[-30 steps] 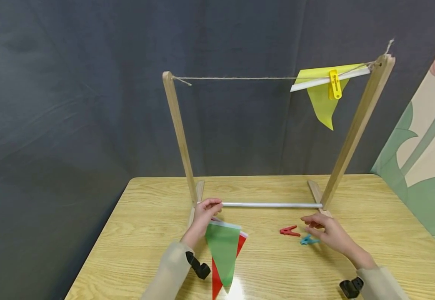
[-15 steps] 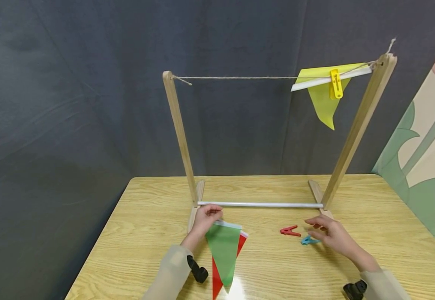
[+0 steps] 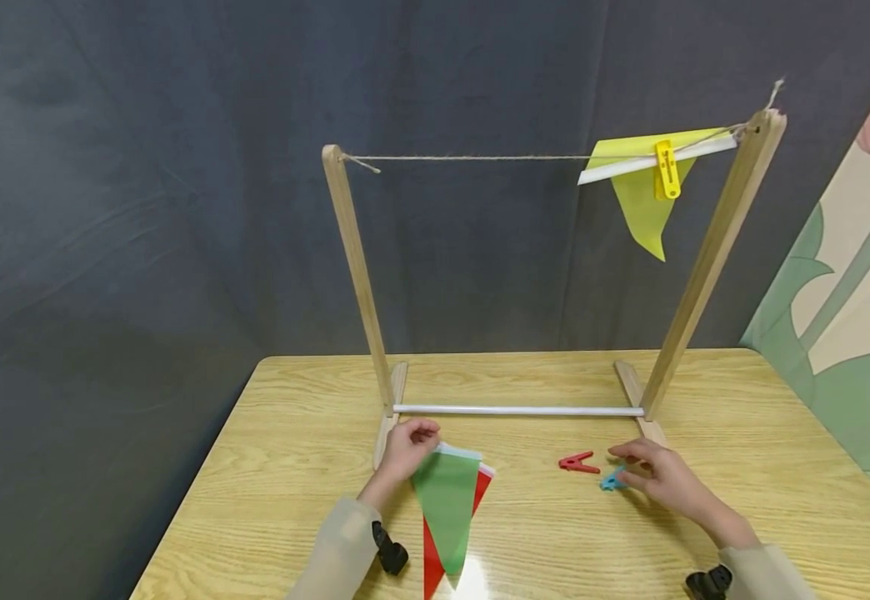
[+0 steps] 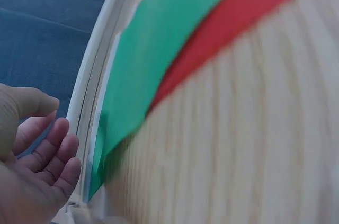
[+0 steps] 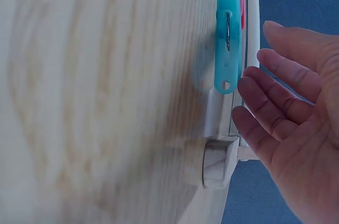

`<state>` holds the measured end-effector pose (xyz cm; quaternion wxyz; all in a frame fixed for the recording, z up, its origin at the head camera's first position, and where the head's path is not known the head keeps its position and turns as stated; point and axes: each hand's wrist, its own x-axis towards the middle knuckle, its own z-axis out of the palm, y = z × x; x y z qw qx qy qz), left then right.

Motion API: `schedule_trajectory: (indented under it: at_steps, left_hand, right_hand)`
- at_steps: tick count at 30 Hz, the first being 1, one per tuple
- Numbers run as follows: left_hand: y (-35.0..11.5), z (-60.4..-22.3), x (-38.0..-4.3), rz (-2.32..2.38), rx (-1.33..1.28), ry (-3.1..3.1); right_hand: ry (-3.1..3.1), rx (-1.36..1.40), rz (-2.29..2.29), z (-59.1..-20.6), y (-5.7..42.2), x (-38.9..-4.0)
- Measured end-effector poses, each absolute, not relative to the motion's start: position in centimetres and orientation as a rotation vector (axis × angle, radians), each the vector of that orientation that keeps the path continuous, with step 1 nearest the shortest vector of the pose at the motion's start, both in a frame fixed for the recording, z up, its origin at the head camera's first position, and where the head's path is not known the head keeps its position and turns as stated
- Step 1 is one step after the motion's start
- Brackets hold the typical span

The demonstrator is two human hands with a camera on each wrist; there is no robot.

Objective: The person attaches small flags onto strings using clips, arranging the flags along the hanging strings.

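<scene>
My left hand (image 3: pixel 407 450) hovers by the white top edge of a green pennant (image 3: pixel 446 504), which lies over a red pennant (image 3: pixel 432 560) on the table. In the left wrist view its fingers (image 4: pixel 55 147) are loosely bent and hold nothing. My right hand (image 3: pixel 663 479) is beside a blue clothespin (image 3: pixel 611 480), thumb and fingers spread apart. The right wrist view has the fingertips close to the end of this clothespin (image 5: pixel 226 44), with nothing gripped. A red clothespin (image 3: pixel 579 463) lies just left of the blue one.
A wooden stand spans the table (image 3: pixel 315 467), with a left post (image 3: pixel 360 275), a right post (image 3: pixel 712 267) and a white bottom rod (image 3: pixel 517 410). From its string (image 3: pixel 480 157) hangs a yellow pennant (image 3: pixel 641 212), held by a yellow clothespin (image 3: pixel 666 171). A dark curtain is behind.
My left hand has drawn back from the white rod toward the pennants' top edge. My right hand has shifted slightly nearer me, staying by the blue clothespin. Pennants and clothespins lie as before.
</scene>
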<state>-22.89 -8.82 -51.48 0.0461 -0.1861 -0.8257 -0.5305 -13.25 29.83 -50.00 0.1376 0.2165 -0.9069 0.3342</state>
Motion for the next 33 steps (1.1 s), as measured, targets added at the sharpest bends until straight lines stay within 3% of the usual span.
schedule_trajectory:
  at_steps: [6,13,33]
  left_hand:
    - [-9.4,-51.3,-22.7,-1.222,-0.781,-2.565]
    - [-9.8,-50.7,-22.7,-0.778,-0.772,-2.704]
    - [-11.0,-50.8,-23.3,-0.550,-0.719,-2.809]
  right_hand:
    - [-2.632,0.634,0.954,-50.2,30.0,-13.2]
    - [-2.648,0.662,0.920,-50.1,30.1,-13.0]
    - [-2.620,0.740,0.789,-51.2,30.3,-13.2]
